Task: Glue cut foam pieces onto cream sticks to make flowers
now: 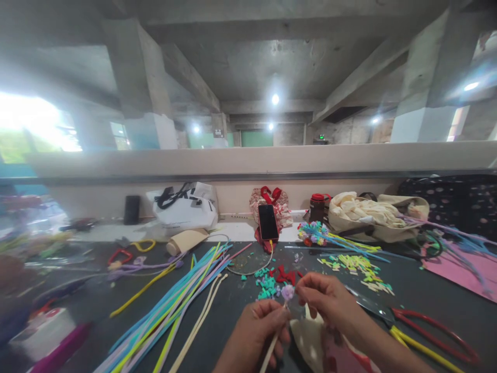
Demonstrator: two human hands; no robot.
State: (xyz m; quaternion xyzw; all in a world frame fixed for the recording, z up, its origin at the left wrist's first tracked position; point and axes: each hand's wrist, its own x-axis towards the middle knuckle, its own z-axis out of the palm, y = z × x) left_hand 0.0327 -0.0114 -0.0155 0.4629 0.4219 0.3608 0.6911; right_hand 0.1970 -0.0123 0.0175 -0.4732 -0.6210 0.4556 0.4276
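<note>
My left hand (266, 325) is closed around a cream pipe-cleaner stem (271, 352), which slants up between thumb and fingers. A small lilac fluffy flower (288, 292) tops the stem. Just right of the flower, my right hand (324, 298) is pinched closed; whatever its fingertips hold is hidden or too small to name. Beyond the hands lie short teal pieces (267, 284) and red pieces (286, 274) in a small heap. To the left stretches a bundle of long blue, lilac and yellow-green pipe cleaners (174, 311), with cream ones (202, 316) alongside.
Scissors with red handles (437, 331) lie at the right. Yellow-green cut pieces (355, 267) and a colourful flower bunch (313, 233) are behind my right hand. A phone (267, 221) leans upright at the back, its cable (252, 273) looping across the dark table. A white bag (186, 207) stands back left.
</note>
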